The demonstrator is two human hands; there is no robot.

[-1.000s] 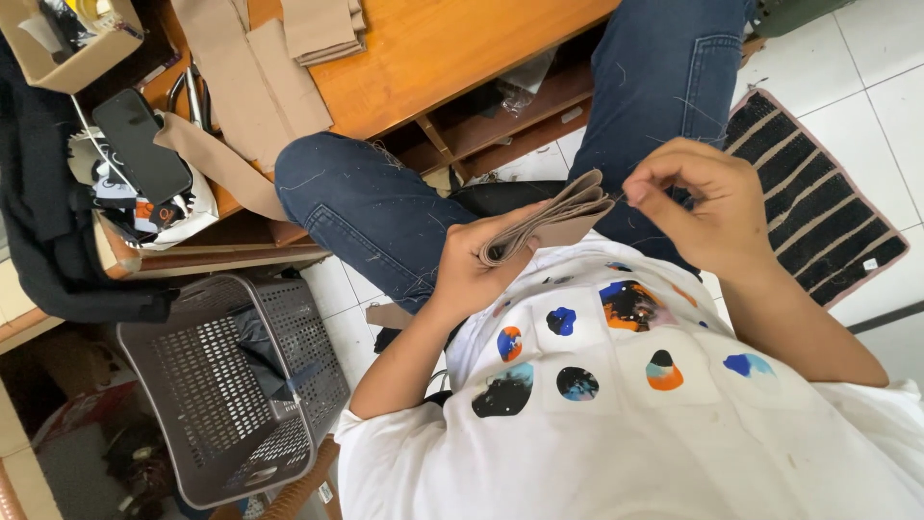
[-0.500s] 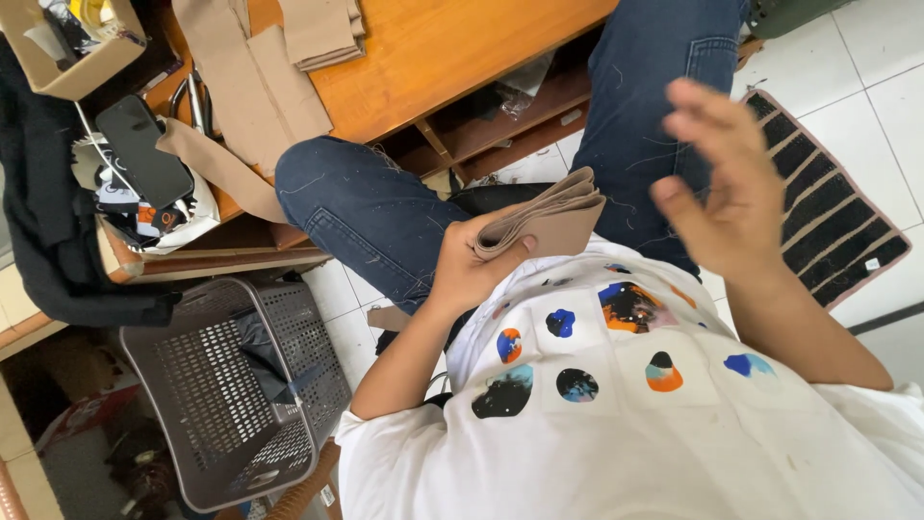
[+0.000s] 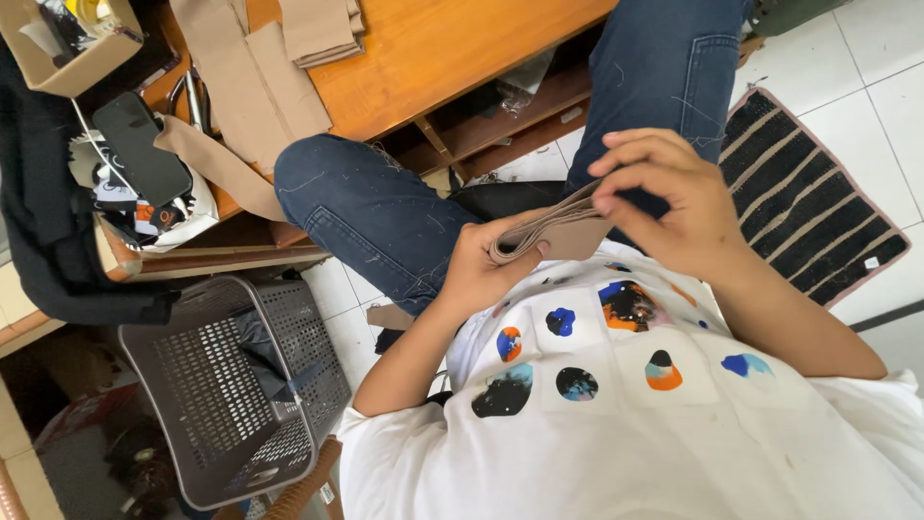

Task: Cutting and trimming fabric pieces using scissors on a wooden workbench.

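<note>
Landmark: the wooden table point(image 3: 433, 58), top of the head view; places below are given from it.
Stack: a wad of tan fabric pieces point(image 3: 553, 234), below the table's right end, over the lap in jeans and against the white printed shirt.
Left hand point(image 3: 481, 270): curled shut round the stack's left end, thumb on top, fingers underneath; it grips the folded edge.
Right hand point(image 3: 664, 197): partly closed, fingertips point(image 3: 604, 204) pinched onto the stack's top right edge; it looks to have hold of the uppermost piece, though I cannot tell how many layers.
Change: half a second ago the right hand was lifted off, open and blurred, clear of the stack; a second ago it was pinching something small above it. Now it is back down on the fabric.
Meaning: my judgement is that pieces are being peeled or counted off one at a time, and one more is now being taken up.
Basket point(image 3: 231, 385): grey perforated plastic, on the floor below the table's left end; a dark scrap of cloth lies in it, otherwise little shows.
Box point(image 3: 72, 67): open cardboard at the table's left corner, holding small odds too cluttered to name.
On the table: more tan strips point(image 3: 255, 87) and a dark phone point(image 3: 140, 149) towards its left.
Mat point(image 3: 808, 202): dark striped, on the tiled floor right of the table.
</note>
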